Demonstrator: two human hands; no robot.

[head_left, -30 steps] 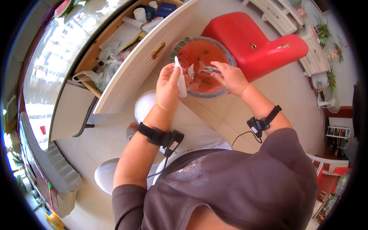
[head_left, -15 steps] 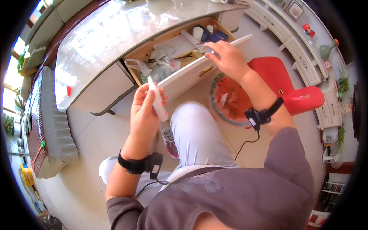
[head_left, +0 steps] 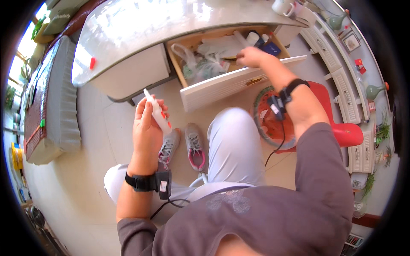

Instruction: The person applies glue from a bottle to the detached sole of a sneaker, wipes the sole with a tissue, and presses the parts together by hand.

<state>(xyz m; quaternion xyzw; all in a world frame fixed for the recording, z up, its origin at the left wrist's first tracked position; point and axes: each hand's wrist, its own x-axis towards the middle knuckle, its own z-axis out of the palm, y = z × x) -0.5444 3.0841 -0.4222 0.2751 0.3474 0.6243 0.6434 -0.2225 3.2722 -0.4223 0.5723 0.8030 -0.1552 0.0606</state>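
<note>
My left hand (head_left: pixel 143 130) is closed around a white squeeze bottle (head_left: pixel 158 113) with a narrow nozzle and red markings; the nozzle tilts up and left. It is held in front of the table, left of the open drawer (head_left: pixel 205 90). My right hand (head_left: pixel 252 57) reaches over the drawer front into the drawer. Motion smears its fingers, so what they hold, if anything, cannot be made out. Clear plastic bags (head_left: pixel 197 70) fill the drawer's left part. Near my right hand are a white cylinder (head_left: pixel 253 39) and a dark blue box (head_left: pixel 272 49).
A small red cap (head_left: pixel 92 63) stands on the glossy tabletop (head_left: pixel 124 38), and a white mug (head_left: pixel 282 7) at its far right. Below the drawer's right end are a bin (head_left: pixel 265 137) with an orange-red inside and a red stool (head_left: pixel 348 134). A grey-covered seat (head_left: pixel 60 102) is at left.
My right hand has gone from above the drawer front deeper into the drawer. My left hand, still holding the bottle, is farther from the drawer. The view has shifted.
</note>
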